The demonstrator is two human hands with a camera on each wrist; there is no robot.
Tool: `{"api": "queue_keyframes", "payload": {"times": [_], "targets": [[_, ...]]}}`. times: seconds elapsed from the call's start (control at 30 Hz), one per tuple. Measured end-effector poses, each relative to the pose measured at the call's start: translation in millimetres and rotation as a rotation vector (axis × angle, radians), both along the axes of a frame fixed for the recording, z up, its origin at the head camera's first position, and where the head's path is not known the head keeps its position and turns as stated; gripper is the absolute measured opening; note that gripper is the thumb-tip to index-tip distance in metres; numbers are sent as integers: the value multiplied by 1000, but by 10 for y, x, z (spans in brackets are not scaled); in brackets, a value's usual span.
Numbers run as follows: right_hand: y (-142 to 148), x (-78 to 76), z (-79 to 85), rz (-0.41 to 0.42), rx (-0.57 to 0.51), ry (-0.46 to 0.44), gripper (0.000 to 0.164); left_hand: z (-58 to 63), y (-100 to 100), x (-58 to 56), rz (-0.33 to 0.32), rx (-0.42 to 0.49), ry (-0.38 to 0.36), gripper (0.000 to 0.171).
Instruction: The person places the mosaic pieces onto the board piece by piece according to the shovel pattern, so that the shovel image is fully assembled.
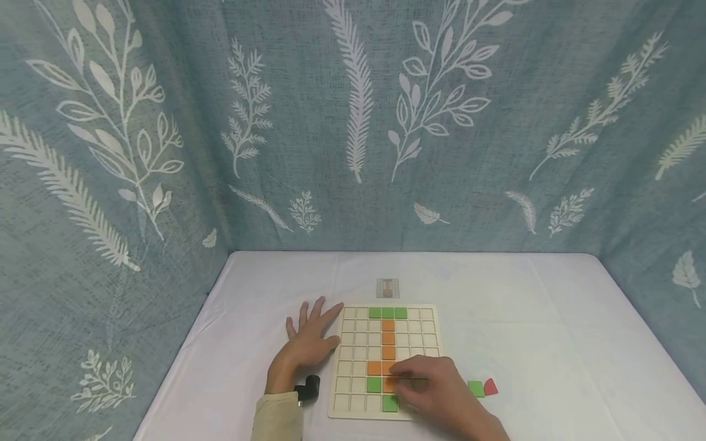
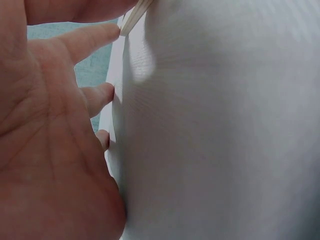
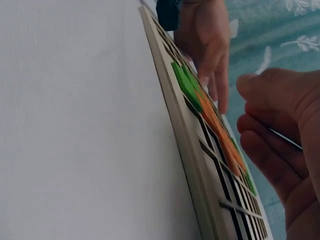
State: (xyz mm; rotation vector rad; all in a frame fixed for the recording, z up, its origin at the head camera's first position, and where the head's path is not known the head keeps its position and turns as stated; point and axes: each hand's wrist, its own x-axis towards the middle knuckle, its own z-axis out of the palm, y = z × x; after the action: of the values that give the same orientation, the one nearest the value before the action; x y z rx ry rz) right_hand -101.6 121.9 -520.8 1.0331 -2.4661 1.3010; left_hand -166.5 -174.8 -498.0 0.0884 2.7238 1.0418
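A pale board [image 1: 347,411] with a grid of square cells lies on the table, holding green square tiles [image 1: 388,313] and orange square tiles [image 1: 388,338]. My left hand [image 1: 306,344] rests on the cloth with fingers spread; its index fingertip and thumb touch the board's left edge. Over the lower middle cells is my right hand [image 1: 438,392], its thumb and bent fingers close to an orange tile [image 1: 389,384]. In the right wrist view the right fingertips are apart from the thumb, with no tile visible between them. That hand hides several cells at the lower right.
A small card [image 1: 388,288] with a printed grid pattern lies behind the board. Right of the right hand are a loose green tile [image 1: 476,388] and a red piece [image 1: 490,386] with a curved side. White cloth [image 1: 529,318] covers the table; patterned curtains [image 1: 309,122] surround it.
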Motion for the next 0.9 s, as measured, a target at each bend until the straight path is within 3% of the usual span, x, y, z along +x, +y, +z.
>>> {"api": "queue_keyframes", "payload": {"times": [0.2, 0.5, 0.6, 0.9], "targets": [[200, 40, 38, -40, 8, -74, 31, 3, 5, 2, 0, 6, 4, 73], [664, 73, 179, -152, 66, -299, 29, -26, -10, -2, 3, 1, 8, 73], [819, 88, 200, -192, 95, -300, 31, -27, -5, 2, 6, 0, 10, 74], [1165, 169, 117, -290, 98, -164, 38, -16, -3, 9, 4, 8, 21, 74]]}}
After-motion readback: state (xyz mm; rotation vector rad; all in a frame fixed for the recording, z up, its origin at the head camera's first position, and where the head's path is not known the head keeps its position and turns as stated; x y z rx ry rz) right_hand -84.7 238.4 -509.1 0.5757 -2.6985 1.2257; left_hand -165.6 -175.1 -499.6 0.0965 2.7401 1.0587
